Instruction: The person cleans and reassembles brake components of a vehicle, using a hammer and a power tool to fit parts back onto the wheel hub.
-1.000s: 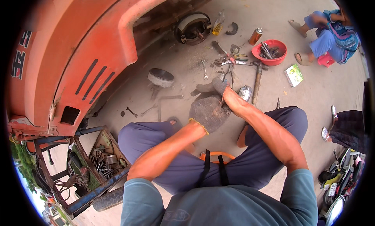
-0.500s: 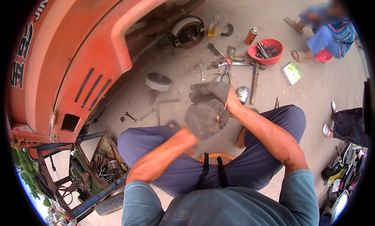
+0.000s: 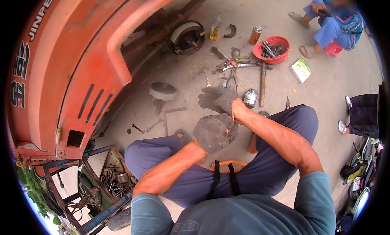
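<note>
Both my hands wear dark grey, dirty work gloves and are raised close together above my lap. My left hand (image 3: 215, 134) shows its back, with a small patch of skin through a hole in the glove; its fingers are mostly hidden. Just beyond it, my right hand (image 3: 219, 100) reaches to the left with stretched fingers and nothing visible in them. The left glove lies close to the right wrist; whether it grips the cuff I cannot tell. On the ground past the hands lie pliers (image 3: 232, 77), a small wrench (image 3: 206, 77) and a dark-labelled container (image 3: 250, 98).
An orange vehicle body (image 3: 95, 72) stands at left, with a wheel hub (image 3: 187, 38) beyond. A brake drum (image 3: 163, 91), an L-shaped bar (image 3: 165, 117), a hammer (image 3: 263, 84) and a red helmet (image 3: 270, 50) of metal parts lie around. A person (image 3: 333, 25) sits at upper right.
My right hand has shifted slightly away from the left, and its fingers have spread more. The left hand has barely moved. The whole view has turned a little.
</note>
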Action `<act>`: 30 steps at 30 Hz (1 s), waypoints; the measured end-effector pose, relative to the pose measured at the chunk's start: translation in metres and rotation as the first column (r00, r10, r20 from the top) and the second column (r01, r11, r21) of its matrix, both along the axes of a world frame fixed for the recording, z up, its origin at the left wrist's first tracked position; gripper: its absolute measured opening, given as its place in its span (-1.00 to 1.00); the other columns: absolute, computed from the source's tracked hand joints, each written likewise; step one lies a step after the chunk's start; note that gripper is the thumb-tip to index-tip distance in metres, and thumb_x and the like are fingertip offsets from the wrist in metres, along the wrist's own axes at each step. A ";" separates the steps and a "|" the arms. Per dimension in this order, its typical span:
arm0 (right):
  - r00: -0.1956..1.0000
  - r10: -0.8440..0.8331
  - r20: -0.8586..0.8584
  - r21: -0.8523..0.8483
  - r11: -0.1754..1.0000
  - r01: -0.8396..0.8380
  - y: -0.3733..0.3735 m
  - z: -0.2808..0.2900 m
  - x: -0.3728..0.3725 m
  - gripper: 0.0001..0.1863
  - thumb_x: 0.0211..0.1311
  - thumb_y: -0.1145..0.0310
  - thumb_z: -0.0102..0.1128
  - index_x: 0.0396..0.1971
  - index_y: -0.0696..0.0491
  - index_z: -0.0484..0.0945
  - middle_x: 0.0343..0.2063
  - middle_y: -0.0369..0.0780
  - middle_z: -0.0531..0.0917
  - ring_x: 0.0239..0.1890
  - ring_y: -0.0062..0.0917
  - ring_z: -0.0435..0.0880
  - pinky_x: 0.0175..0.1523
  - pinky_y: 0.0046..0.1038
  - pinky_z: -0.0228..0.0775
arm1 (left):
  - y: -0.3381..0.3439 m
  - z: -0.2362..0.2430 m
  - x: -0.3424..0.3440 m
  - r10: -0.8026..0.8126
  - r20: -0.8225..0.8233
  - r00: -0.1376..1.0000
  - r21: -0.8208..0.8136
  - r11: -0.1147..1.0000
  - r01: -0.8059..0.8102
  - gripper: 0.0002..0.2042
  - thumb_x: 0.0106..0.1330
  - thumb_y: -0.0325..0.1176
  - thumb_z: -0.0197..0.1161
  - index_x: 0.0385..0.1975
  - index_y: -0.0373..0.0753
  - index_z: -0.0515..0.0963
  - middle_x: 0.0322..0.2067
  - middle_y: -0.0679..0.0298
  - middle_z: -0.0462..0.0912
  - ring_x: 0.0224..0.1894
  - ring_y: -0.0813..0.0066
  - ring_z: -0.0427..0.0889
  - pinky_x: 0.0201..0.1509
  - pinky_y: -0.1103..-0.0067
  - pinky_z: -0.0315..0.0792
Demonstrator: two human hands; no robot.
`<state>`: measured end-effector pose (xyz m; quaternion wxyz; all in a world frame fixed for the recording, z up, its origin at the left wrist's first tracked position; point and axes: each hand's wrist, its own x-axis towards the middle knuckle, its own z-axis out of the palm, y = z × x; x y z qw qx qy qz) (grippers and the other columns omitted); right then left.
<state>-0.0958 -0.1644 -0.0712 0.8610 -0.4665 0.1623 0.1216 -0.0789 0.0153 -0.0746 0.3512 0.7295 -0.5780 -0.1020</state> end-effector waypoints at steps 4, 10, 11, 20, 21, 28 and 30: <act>0.985 0.043 0.164 -0.645 0.760 0.074 -0.013 -0.002 0.002 -0.43 0.37 0.21 0.16 0.27 0.24 0.44 0.07 -0.17 0.70 0.13 -0.45 0.65 0.23 -0.49 0.43 | -0.004 0.006 0.003 -0.056 -0.126 0.991 0.109 0.992 0.070 -0.66 0.24 -0.26 0.29 0.02 -0.13 0.60 -0.09 0.25 0.67 -0.07 0.28 0.65 -0.03 0.38 0.52; 0.997 0.039 -0.072 -0.386 0.920 -0.064 -0.005 -0.045 0.007 -0.43 0.36 0.11 0.19 0.23 0.17 0.51 0.10 -0.19 0.68 0.06 -0.43 0.68 0.29 -0.43 0.40 | -0.018 0.035 0.005 -0.072 0.065 0.995 0.171 0.983 0.060 -0.70 0.22 -0.25 0.28 -0.06 -0.15 0.61 -0.21 0.18 0.69 -0.17 0.21 0.68 -0.13 0.33 0.53; 0.999 0.032 -0.036 -0.385 0.922 -0.044 0.002 -0.040 0.008 -0.41 0.34 0.07 0.20 0.23 0.15 0.52 0.08 -0.20 0.70 0.04 -0.42 0.69 0.29 -0.42 0.39 | -0.016 0.034 0.006 -0.086 -0.075 0.994 0.416 0.903 0.109 -0.62 0.28 -0.26 0.25 0.09 -0.15 0.54 -0.02 0.20 0.63 0.01 0.26 0.62 0.05 0.38 0.49; 0.998 0.059 0.007 -0.946 0.323 -0.012 -0.009 -0.021 0.017 -0.39 0.17 0.14 0.28 0.17 0.16 0.49 0.06 -0.06 0.63 0.14 -0.28 0.59 0.17 -0.31 0.44 | -0.010 0.051 0.011 0.077 0.181 0.980 0.152 0.983 -0.105 -0.79 0.20 -0.20 0.30 -0.30 -0.19 0.61 -0.39 0.14 0.65 -0.34 0.08 0.66 -0.28 0.28 0.52; 0.998 0.056 0.008 -0.944 0.328 -0.011 -0.007 -0.013 0.016 -0.39 0.17 0.14 0.28 0.17 0.16 0.49 0.06 -0.06 0.63 0.14 -0.28 0.59 0.17 -0.31 0.44 | -0.009 0.057 0.018 0.158 0.226 0.961 0.062 0.982 -0.176 -0.77 0.19 -0.19 0.31 -0.32 -0.21 0.61 -0.39 0.13 0.64 -0.34 0.06 0.65 -0.28 0.26 0.52; 0.851 0.412 -0.326 -0.825 0.315 -0.469 -0.017 0.013 -0.045 -0.63 0.26 0.19 0.16 -0.03 0.07 0.61 -0.08 -0.06 0.69 0.03 -0.08 0.63 0.17 -0.22 0.42 | -0.036 0.081 0.022 0.274 0.071 0.959 0.312 0.907 -0.282 -0.78 0.15 -0.25 0.35 -0.33 -0.25 0.60 -0.39 0.08 0.62 -0.31 0.03 0.62 -0.25 0.23 0.48; 0.820 0.396 -0.413 -0.745 0.371 -0.555 -0.009 0.010 -0.036 -0.60 0.29 0.15 0.13 0.03 0.06 0.60 -0.01 -0.05 0.66 0.10 -0.09 0.59 0.24 -0.23 0.38 | -0.030 0.065 0.028 0.219 0.140 0.966 0.202 0.948 -0.244 -0.79 0.18 -0.26 0.33 -0.31 -0.26 0.62 -0.37 0.07 0.63 -0.29 0.06 0.63 -0.20 0.25 0.49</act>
